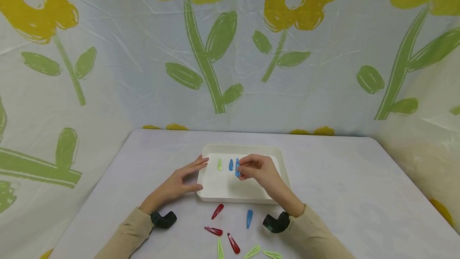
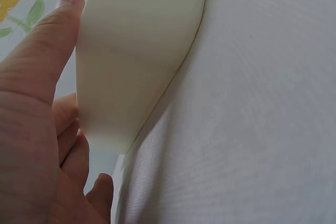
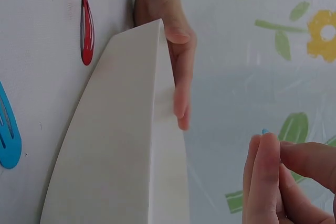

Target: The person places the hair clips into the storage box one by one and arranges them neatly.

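A white tray (image 1: pixel 223 193) stands on the table with a green hair clip (image 1: pixel 219 164) and a blue hair clip (image 1: pixel 231 165) lying in it. Over the tray my right hand (image 1: pixel 259 170) pinches another blue hair clip (image 1: pixel 237 168) between thumb and fingers, just right of the one lying there. In the right wrist view only a small blue tip of it shows past the fingertips (image 3: pixel 270 145). At the tray's left side rests my left hand (image 1: pixel 179 179), fingers extended, thumb at the near left corner and fingertips over the rim.
In front of the tray lie red hair clips (image 1: pixel 217 211), one blue clip (image 1: pixel 249 219) and several green clips (image 1: pixel 252 252) near the bottom edge of the view. A flower-printed curtain (image 1: pixel 151 91) hangs behind the table and along both sides.
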### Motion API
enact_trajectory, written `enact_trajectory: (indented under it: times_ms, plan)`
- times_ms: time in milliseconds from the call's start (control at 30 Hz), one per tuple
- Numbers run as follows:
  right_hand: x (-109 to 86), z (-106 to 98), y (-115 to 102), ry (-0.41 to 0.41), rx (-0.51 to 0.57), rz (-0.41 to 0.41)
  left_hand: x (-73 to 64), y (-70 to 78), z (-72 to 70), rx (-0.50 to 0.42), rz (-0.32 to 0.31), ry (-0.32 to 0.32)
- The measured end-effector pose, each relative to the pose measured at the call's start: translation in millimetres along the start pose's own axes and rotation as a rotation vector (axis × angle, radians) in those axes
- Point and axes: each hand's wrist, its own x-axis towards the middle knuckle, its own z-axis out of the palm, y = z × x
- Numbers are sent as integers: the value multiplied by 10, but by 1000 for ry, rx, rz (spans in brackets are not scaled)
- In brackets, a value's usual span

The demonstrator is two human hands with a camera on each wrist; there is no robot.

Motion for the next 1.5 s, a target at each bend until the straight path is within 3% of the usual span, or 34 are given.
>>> enact_trajectory:
  times_ms: [367,800,1200,1500]
  plan:
    - [68,-73,29,81,20,3,5,37,-5,-3,-10,2]
    - [179,-176,93,111,69,4,6,39,-16,-4,1,-1]
    - [298,-296,179,130,121,66,18,46,-10,9,27,6]
    - [309,-381,188,102,69,147,7,6,29,7,3,16]
